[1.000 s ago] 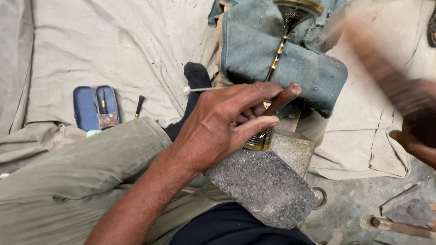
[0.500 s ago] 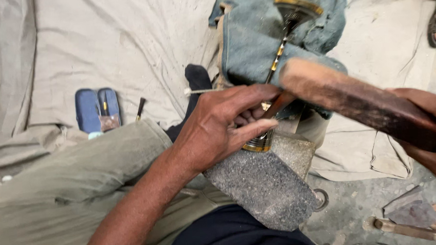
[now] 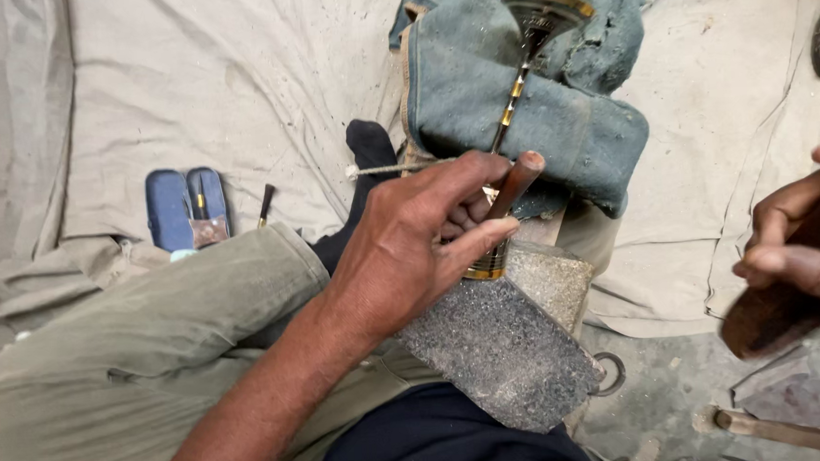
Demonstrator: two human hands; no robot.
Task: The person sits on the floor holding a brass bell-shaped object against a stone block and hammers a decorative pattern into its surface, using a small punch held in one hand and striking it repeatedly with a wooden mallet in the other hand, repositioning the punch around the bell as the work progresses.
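The left hand (image 3: 411, 249) is closed around a brown rod (image 3: 512, 186) and a brass-banded piece (image 3: 487, 264), pressed on the grey stone block (image 3: 505, 347). The right hand (image 3: 804, 247) grips a wooden mallet (image 3: 787, 295), well apart, at the right edge.

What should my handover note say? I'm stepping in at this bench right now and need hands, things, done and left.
Left hand: gripping a brown wooden punch set on a brass-rimmed piece atop the granite block.
Right hand: holding a wooden mallet, drawn off to the side, away from the punch.
The piece's thin stem runs up over a folded blue cloth. A blue tool case lies on the canvas.
Done: piece seated, punch placed.
Left: cannot tell how much work remains.
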